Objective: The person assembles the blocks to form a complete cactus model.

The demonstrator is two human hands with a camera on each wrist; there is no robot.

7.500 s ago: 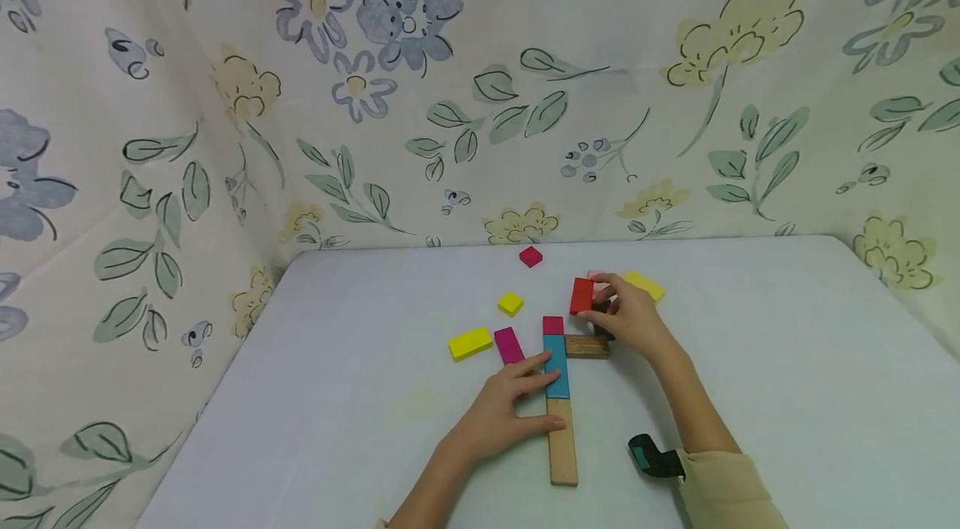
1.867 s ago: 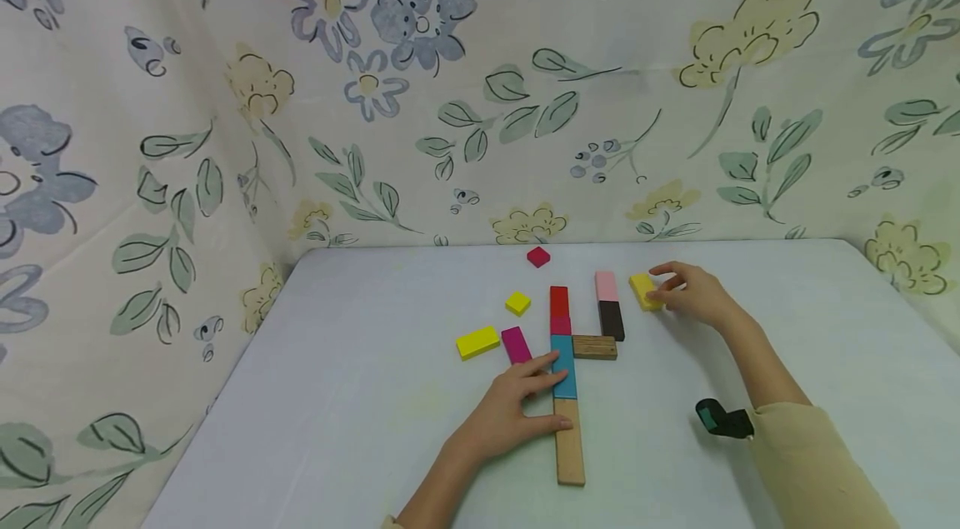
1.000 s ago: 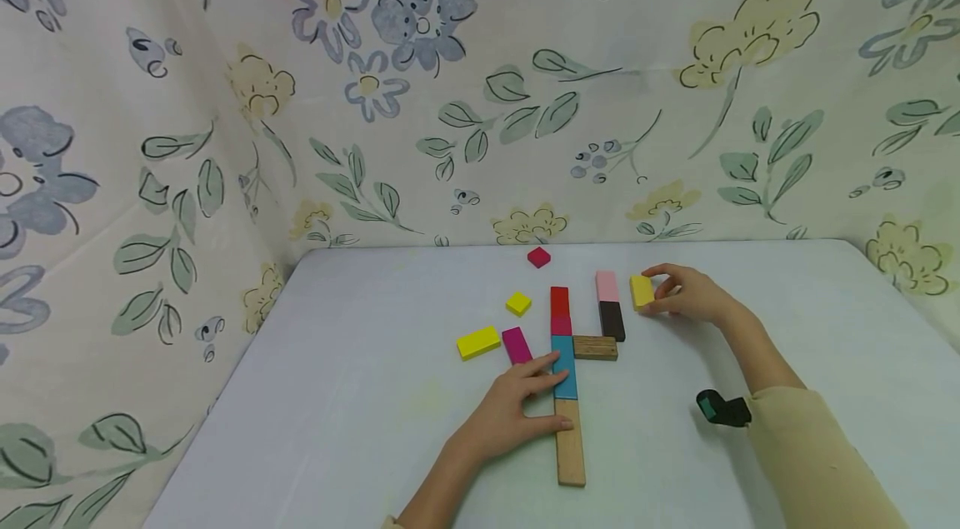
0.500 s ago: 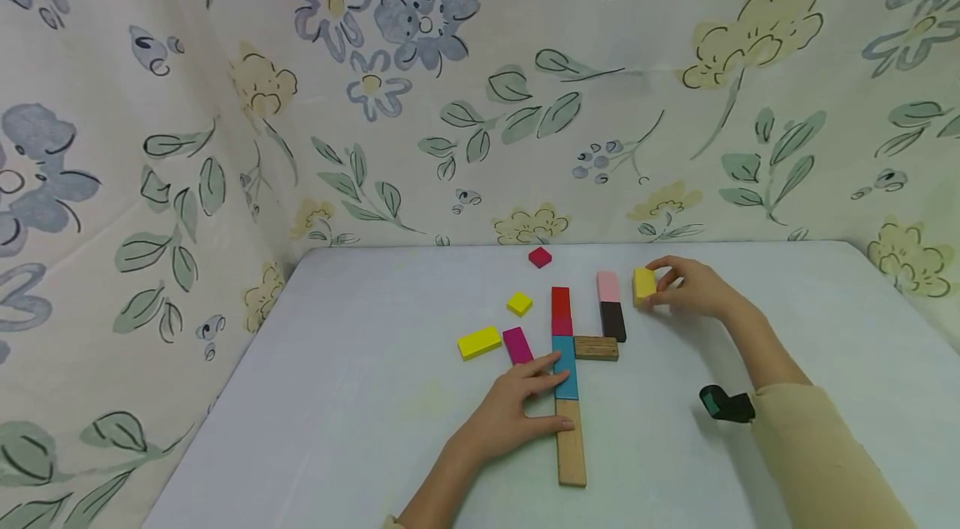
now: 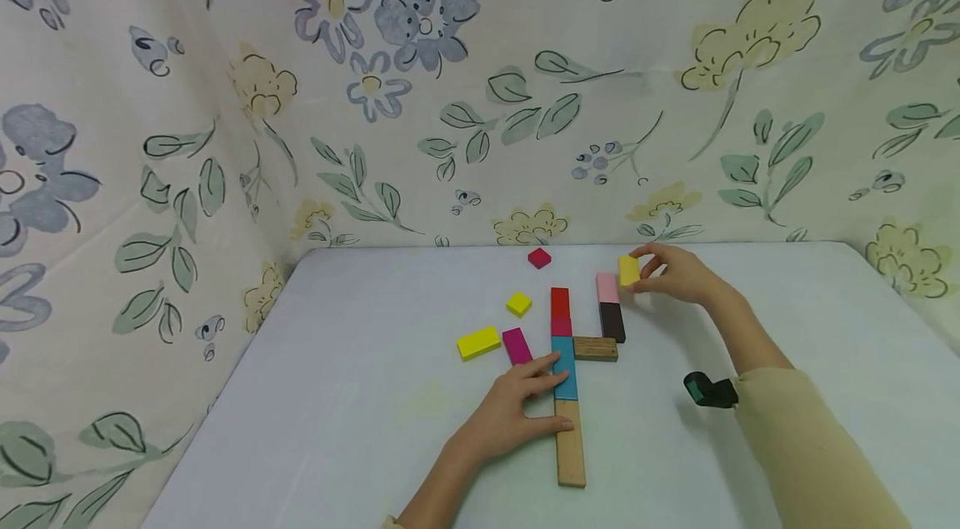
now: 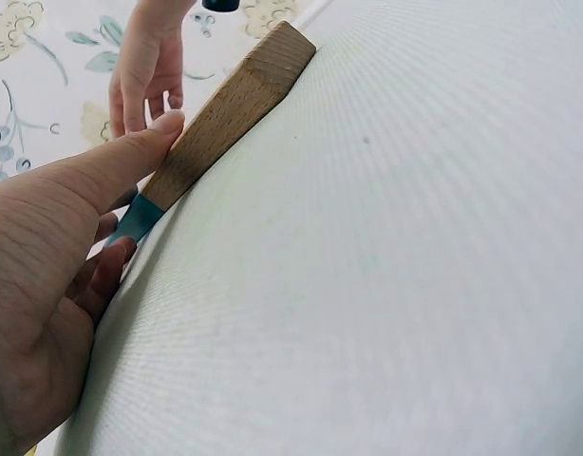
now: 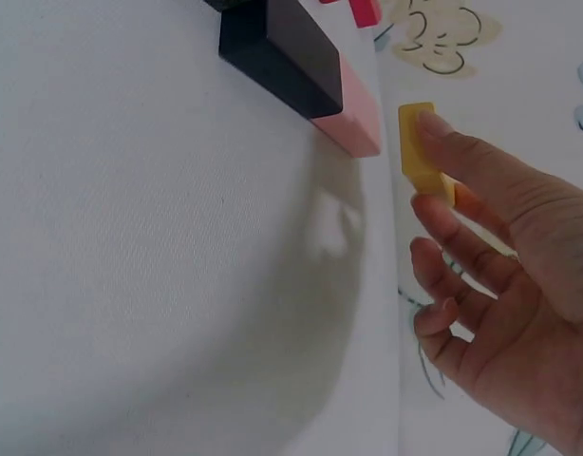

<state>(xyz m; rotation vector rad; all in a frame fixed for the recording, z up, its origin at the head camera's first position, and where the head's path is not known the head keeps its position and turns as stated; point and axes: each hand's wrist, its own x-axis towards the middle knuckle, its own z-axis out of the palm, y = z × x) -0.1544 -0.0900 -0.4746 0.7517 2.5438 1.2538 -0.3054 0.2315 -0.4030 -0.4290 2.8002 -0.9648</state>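
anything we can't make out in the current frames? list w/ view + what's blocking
Near end of the magenta block: head view, hidden by the left hand.
Most of the blue block: left wrist view, behind that same hand.
Part of the held yellow block: right wrist view, covered by the right hand.
Full shape of the reddish piece: right wrist view, cut off by the top edge.

right sleeve (image 5: 813, 437): plain beige | wrist device (image 5: 711, 392): black, bent (greenish end)
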